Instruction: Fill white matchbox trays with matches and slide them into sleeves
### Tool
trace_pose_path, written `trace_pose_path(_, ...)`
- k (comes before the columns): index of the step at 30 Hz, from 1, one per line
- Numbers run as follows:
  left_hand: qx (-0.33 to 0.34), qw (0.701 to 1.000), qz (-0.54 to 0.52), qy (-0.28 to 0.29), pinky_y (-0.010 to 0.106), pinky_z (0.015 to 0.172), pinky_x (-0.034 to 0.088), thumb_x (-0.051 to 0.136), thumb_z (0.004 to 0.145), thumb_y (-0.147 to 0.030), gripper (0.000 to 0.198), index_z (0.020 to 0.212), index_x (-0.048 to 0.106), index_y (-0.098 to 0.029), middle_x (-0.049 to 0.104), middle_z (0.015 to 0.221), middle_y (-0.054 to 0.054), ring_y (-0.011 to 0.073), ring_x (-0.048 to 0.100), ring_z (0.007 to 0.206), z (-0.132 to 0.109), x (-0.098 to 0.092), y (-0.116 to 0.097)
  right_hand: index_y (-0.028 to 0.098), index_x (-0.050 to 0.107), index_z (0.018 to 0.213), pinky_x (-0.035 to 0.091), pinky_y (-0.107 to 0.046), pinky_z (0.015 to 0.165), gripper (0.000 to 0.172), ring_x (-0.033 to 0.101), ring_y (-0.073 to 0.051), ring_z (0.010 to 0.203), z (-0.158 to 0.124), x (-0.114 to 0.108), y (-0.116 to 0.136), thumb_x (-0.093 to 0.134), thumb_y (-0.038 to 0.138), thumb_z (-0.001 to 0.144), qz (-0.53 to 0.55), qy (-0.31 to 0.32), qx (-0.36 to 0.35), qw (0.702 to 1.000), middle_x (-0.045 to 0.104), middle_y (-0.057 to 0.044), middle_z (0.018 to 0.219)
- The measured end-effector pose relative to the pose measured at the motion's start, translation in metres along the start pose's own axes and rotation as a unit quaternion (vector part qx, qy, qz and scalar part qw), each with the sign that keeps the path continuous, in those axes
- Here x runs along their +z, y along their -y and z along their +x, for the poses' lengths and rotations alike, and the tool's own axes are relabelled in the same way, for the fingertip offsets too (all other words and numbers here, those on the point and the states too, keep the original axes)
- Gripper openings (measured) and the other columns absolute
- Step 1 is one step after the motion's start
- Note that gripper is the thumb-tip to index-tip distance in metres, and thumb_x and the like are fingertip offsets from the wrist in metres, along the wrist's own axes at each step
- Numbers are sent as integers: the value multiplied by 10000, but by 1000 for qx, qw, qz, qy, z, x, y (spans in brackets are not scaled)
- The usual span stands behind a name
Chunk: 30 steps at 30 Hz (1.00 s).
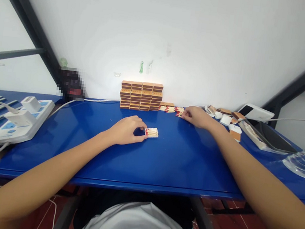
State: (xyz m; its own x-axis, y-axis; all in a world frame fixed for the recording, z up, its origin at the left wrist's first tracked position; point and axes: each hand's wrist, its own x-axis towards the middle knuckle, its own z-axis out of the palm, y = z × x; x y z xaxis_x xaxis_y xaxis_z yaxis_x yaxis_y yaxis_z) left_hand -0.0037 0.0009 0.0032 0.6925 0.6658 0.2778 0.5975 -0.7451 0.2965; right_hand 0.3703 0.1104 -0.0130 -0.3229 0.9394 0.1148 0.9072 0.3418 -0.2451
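A pale wall fills the far side, scuffed in places, and below it runs the broad blue tabletop, glossy, with a red-brown tiled floor showing beneath its near edge. Dark metal beams slant down at both sides. Over on the left, a white power strip with chargers plugged in; against the wall, centre stage, a neat block of stacked matchboxes; out right, a small jumble of boxes and white pieces.

Now the arms! Both reach forward from the near corners, the right one stretched farther. The left grip lies low on its side, thumb and fingers curved around a gap and pinching the left end of a small white tray, which sits on the tabletop in front of the stack. The right grip points inward, fingertips drawn together at a loose heap of matches; whether it holds any, I can't tell. Inside the tray, red-tipped sticks lie lengthwise.
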Motion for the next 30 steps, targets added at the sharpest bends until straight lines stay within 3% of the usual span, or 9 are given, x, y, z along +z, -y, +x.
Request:
trace_pose_path(9, 4, 1000, 2, 0, 400, 871, 552, 697, 981, -418, 270, 1121, 787, -206, 796, 1091, 81, 271, 703, 1032, 1, 0, 0, 207, 700, 879, 470, -310, 686, 258, 648, -209, 731, 0, 0, -1, 664, 450, 957, 35, 30, 6, 999, 780, -83, 858)
trace_pose_path(17, 5, 1000, 5, -2, 391, 867, 553, 700, 985, -439, 270, 1108, 790, -216, 795, 1070, 76, 267, 705, 1020, 0, 0, 1, 228, 645, 750, 476, -324, 683, 381, 644, -232, 745, 0, -1, -6, 626, 534, 977, 5, 50, -10, 999, 727, -59, 765)
trace_pose_path(22, 4, 1000, 4, -2, 390, 871, 549, 700, 983, -419, 255, 1101, 788, -211, 790, 1068, 78, 266, 702, 1015, 0, 0, 0, 227, 608, 752, 452, -316, 667, 365, 620, -218, 725, -2, -4, -4, 626, 499, 995, 5, 45, 6, 999, 715, -60, 786)
trace_pose_path(30, 1, 1000, 2, 1, 400, 854, 547, 703, 981, -424, 268, 1108, 784, -203, 790, 1069, 80, 267, 697, 1010, 1, 0, 0, 206, 689, 864, 475, -309, 694, 225, 663, -224, 762, -2, -2, -3, 646, 402, 966, 6, 36, 5, 999, 778, -91, 871)
